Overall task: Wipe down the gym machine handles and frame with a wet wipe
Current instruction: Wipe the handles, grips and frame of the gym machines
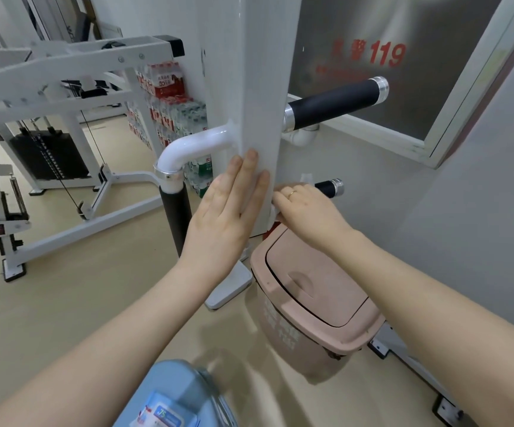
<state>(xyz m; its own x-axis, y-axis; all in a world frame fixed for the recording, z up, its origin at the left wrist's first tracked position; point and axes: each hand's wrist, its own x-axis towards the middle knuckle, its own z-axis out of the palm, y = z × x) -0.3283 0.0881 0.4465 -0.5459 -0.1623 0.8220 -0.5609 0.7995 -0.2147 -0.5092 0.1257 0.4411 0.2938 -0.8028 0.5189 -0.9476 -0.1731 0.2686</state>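
A white upright frame post (249,87) of the gym machine stands in the middle. My left hand (228,208) lies flat with straight fingers against its front face. My right hand (305,208) is at the post's right edge, fingers curled around a small white wipe (275,209), mostly hidden, pressed against the post. A black padded handle (332,103) sticks out to the upper right, a smaller one (329,188) sits just behind my right hand, and a white curved arm with a black grip (174,211) hangs to the left.
A pink swing-lid bin (311,303) stands on the floor below my right hand. A blue wet-wipe pack (169,405) is at the bottom. Another white weight machine (49,118) fills the left. Packs of water bottles (169,97) are stacked behind.
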